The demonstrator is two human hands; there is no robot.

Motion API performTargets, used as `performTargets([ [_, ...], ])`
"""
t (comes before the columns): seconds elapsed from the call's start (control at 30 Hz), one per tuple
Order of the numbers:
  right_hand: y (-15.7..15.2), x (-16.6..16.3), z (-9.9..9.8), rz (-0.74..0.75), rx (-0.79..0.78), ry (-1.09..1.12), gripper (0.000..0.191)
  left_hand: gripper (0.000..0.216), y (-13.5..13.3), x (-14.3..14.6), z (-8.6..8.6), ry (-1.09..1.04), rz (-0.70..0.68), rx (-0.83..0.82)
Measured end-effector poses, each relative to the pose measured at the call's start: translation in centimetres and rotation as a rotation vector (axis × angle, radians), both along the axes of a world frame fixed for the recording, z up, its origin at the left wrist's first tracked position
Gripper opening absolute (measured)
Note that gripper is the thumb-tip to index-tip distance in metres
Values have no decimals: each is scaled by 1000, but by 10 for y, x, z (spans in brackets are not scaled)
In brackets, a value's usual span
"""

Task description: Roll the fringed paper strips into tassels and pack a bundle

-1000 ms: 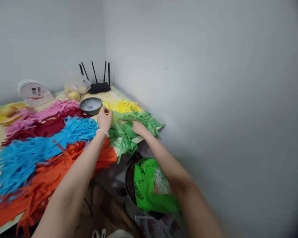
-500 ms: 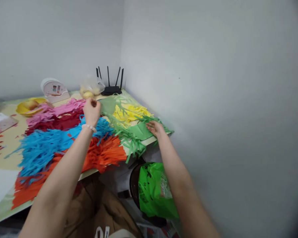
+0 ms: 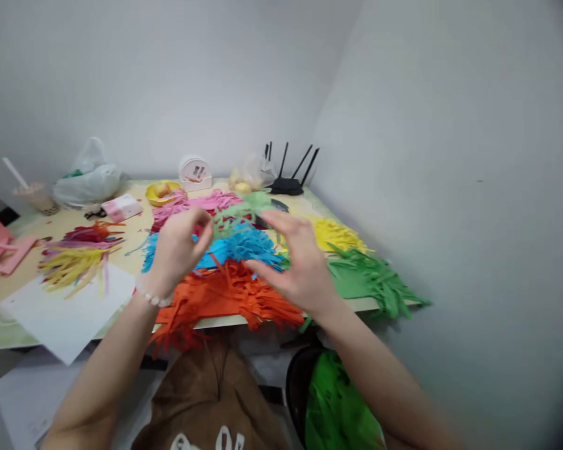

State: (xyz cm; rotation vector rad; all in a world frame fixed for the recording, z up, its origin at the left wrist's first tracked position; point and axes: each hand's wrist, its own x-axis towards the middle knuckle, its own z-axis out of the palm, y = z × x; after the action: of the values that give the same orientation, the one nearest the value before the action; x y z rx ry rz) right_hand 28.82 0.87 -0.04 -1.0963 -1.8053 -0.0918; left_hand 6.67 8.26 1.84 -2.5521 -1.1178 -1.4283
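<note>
My left hand (image 3: 181, 247), with a beaded bracelet at the wrist, is closed in a pinch above the table. A light green fringed piece (image 3: 237, 212) extends from its fingertips, slightly blurred. My right hand (image 3: 303, 262) hovers to the right, thumb and fingers spread apart with nothing visible between them. Under and around the hands lie fringed pieces: a blue one (image 3: 253, 244), an orange one (image 3: 216, 299), a pink one (image 3: 218, 199), a yellow one (image 3: 335, 233) and a darker green one (image 3: 356, 279). A dark red one is mostly hidden behind the left hand.
A black router (image 3: 285, 185) stands in the back corner beside a plastic bag of round yellowish items (image 3: 244, 181). A yellow bowl (image 3: 157, 195), loose coloured strips (image 3: 75, 259) and white paper (image 3: 72, 315) are leftward. A green bag (image 3: 338, 406) sits below the table's edge.
The view has turned left. My right hand has left the darker green piece and come closer to my left hand. The light green piece has moved left over the blue and dark red ones.
</note>
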Motion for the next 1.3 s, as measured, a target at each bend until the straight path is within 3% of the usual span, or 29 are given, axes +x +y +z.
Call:
performTargets([
  [0.03, 4, -21, 8, 49, 26, -127, 55, 8, -12, -8, -4, 115, -26, -1],
  [0.1, 16, -48, 16, 101, -38, -305, 37, 11, -30, -26, -10, 234, -62, -37],
  [0.17, 27, -61, 19, 172, -173, -421, 17, 11, -41, -45, -14, 199, -73, -131],
  [0.27, 32, -65, 24, 291, -315, -486, 11, 19, -46, -64, -18, 79, -123, -371],
  [0.37, 24, -62, 33, 317, -370, -389, 10, 15, -44, -72, -21, 13, -203, -604],
  [0.43, 20, -59, 37, 316, -424, -323, 6, 21, -42, -74, -23, -57, -233, -667],
  [0.6, 19, -48, 27, 342, -543, -214, 10, 19, -43, -81, -25, -166, -219, -675],
  [0.7, 18, -43, 17, 395, -581, -40, 15, 19, -49, -85, -27, -246, -244, -771],
  [0.87, 9, -40, 0, 524, -544, 292, 18, 30, -54, -90, -32, -322, -276, -778],
  [0.97, 7, -39, -8, 594, -572, 413, 22, 30, -55, -95, -29, -300, -366, -782],
  [1.07, 9, -37, -10, 625, -578, 518, 23, 30, -57, -102, -17, -142, -441, -733],
  [1.17, 11, -36, -9, 616, -578, 562, 25, 33, -58, -107, -8, 3, -524, -745],
  [1.3, 11, -41, -9, 580, -560, 488, 23, 46, -54, -97, -8, -123, -480, -849],
])
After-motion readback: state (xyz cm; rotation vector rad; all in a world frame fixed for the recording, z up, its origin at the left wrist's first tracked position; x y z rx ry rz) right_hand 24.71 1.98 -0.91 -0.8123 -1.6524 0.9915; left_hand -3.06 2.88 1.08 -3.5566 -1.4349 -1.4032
